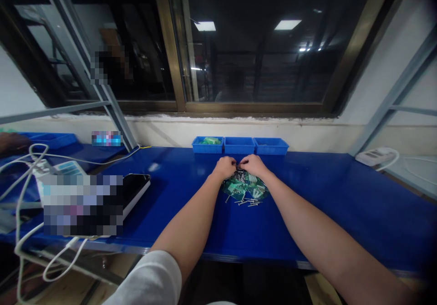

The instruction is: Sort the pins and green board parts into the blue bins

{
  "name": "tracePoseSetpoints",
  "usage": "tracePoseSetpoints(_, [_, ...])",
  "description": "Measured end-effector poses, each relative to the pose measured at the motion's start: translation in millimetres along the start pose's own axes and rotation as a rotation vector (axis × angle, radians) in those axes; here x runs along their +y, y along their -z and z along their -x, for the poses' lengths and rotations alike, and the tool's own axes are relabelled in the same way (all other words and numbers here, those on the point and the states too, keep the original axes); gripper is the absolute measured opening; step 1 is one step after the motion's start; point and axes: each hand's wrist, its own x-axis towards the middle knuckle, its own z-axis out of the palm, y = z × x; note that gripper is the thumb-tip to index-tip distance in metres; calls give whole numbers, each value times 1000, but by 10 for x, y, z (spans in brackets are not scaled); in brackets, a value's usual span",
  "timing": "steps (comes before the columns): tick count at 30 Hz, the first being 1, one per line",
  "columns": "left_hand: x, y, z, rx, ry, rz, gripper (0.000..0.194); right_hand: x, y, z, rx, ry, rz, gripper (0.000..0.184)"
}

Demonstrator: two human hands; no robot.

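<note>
Both my arms reach out over the blue table to a small pile. My left hand (226, 167) has its fingers curled together at the pile's far left edge. My right hand (253, 165) is closed in a pinch just opposite, its fingertips close to the left ones. What either hand holds is too small to make out. Below the fingers lie loose silver screws (251, 201), several of them spread toward me. Among them are green-tinted clear plastic bags (235, 188) and pale slim pieces (257, 193) that look like wall plugs.
Three blue bins stand along the wall; the left bin (208, 148) holds green bags. A phone-like device (136, 183) and white cables (20, 232) lie left on the blue table (177, 168). A white power strip (375, 156) is at right. Another person's hand (13, 142) shows far left.
</note>
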Motion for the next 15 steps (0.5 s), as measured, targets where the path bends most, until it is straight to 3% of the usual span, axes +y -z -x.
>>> tracePoseSetpoints(8, [3, -18, -12, -4, 19, -12, 26, -8, 11, -40, -81, 37, 19, 15])
tracePoseSetpoints(15, [-7, -32, -17, -16, 35, -35, 27, -26, -24, -46, -116, -5, 170, 19])
